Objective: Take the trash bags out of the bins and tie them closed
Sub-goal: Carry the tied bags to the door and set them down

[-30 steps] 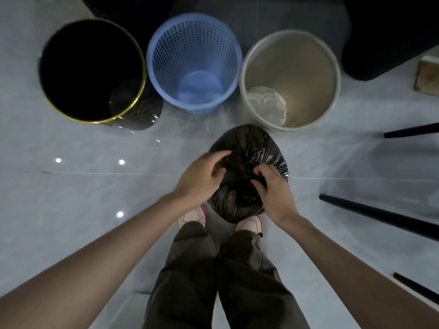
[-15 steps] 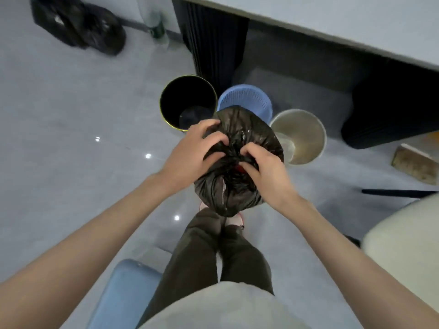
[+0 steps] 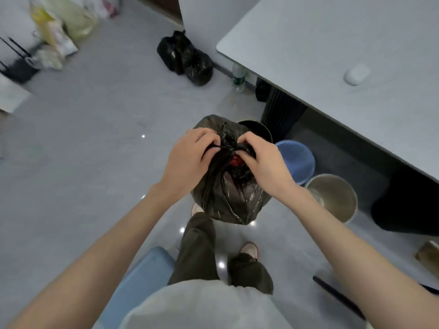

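Note:
A full black trash bag (image 3: 228,198) hangs in the air in front of me, above my legs. My left hand (image 3: 187,160) and my right hand (image 3: 263,162) each pinch a twisted strand of the bag's mouth, and the strands cross between them. Something red shows through the gap in the mouth. Behind the bag stand three bins in a row: a black bin (image 3: 259,129), mostly hidden, a blue mesh bin (image 3: 299,162) and a beige bin (image 3: 337,198). Two tied black bags (image 3: 185,58) lie on the floor farther off.
A grey desk (image 3: 332,55) with a white mouse (image 3: 356,73) fills the upper right, over the bins. A plastic bottle (image 3: 238,76) stands by the desk leg. Light bags and clutter (image 3: 59,27) sit at the upper left. A blue seat (image 3: 140,279) is near my left leg.
I have lifted the bag off the floor and stood up, so the bins now look small and lie to the right. My hands stayed on the bag's mouth.

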`<state>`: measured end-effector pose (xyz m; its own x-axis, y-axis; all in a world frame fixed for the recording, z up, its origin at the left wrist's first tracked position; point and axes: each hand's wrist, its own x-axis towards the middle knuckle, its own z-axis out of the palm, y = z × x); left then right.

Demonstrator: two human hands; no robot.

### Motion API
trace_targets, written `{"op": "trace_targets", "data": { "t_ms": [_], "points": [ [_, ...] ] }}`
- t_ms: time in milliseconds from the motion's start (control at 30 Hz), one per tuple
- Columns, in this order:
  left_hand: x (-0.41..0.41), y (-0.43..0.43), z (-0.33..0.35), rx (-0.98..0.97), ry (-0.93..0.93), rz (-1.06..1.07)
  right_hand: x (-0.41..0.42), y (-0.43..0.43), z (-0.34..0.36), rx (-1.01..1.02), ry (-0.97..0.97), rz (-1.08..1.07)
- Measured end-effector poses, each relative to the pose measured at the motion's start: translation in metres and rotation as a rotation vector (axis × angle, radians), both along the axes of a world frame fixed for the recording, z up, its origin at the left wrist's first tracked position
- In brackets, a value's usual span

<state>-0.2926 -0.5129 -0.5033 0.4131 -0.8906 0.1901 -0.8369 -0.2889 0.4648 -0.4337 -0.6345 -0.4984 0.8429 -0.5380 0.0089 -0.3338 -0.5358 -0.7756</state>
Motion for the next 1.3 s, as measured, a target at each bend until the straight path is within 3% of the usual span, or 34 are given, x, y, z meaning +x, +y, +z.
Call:
{"op": "trace_targets", "data": {
  "t_ms": [267,433,600,867,1300],
  "points": [
    [0.130,0.003,0.030,0.001,0.023,0.070,0.136,-0.003,0.025,-0.051,0.035,0.057],
    [0.229,-0.016,0.035,-0.005,0.008,0.000,0.225,-0.011,0.032,-0.026,0.062,0.009],
    [0.320,-0.042,0.026,-0.001,0.108,0.017,0.310,-0.025,0.026,0.026,0.087,-0.087],
    [0.439,-0.098,-0.001,0.304,0.326,-0.041,0.419,-0.077,0.005,0.184,0.098,-0.309],
    [0.572,-0.262,-0.044,0.513,0.524,-0.057,0.565,-0.226,-0.047,0.404,0.218,-0.532]
  ]
}}
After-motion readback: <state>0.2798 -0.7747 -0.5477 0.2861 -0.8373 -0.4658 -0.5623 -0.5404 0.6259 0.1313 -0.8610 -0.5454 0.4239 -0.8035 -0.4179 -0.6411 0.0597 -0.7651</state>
